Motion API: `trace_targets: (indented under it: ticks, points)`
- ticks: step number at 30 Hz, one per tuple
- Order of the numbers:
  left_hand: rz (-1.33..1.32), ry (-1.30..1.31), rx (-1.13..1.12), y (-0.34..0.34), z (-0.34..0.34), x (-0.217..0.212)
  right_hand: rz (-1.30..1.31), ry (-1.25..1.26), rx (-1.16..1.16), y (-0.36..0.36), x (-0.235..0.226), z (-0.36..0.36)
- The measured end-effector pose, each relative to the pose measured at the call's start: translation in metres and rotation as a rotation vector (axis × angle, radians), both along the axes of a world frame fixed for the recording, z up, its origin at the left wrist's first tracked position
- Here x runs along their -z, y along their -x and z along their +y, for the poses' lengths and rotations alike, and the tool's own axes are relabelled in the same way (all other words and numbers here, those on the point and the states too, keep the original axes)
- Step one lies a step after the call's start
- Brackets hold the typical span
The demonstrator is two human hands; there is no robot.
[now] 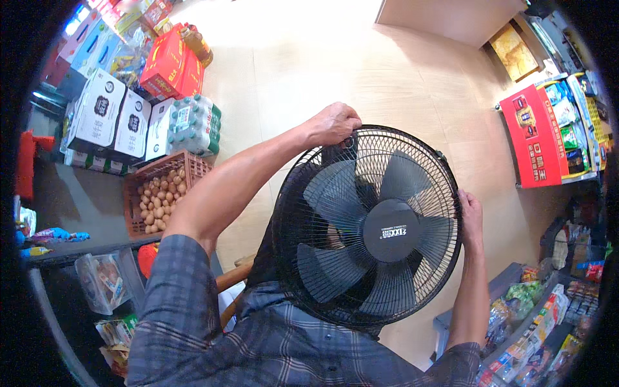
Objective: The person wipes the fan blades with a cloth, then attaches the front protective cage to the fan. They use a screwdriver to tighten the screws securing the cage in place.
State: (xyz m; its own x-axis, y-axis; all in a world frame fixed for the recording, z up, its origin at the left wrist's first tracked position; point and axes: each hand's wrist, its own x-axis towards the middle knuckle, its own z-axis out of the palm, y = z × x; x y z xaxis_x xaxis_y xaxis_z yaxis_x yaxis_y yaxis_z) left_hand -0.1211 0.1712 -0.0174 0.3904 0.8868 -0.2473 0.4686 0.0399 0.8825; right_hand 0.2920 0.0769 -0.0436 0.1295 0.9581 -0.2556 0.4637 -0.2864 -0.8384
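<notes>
The black fan [369, 226] was in front of the checked shirt [316, 348], gripped at its rim [382, 128]: the left hand [334, 123] curled over the far-left edge, the right hand [472, 217] pinching the right edge. It looked bulky but light; the thin wire grille [429, 161] would probably flex, so the rim seemed the surest hold. 5 smooth, curved blades [403, 178] ringed a matte hub [391, 231].

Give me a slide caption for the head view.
Left hand and right hand holding a black fan by its rim, with a crate of eggs off to the left.
</notes>
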Motion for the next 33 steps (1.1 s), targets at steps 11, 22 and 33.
trace_targets:
  ticks: [11,22,33]
  points:
    - [0.092,0.091,0.134,0.008,0.019,-0.002,-0.017,-0.051,0.008,0.013,-0.007,-0.002]
    - [-0.083,0.2,0.065,0.008,0.008,0.002,0.003,0.095,0.024,0.011,-0.019,-0.003]
    - [0.016,0.258,-0.096,-0.015,-0.007,-0.009,0.115,0.101,0.084,0.005,-0.014,-0.013]
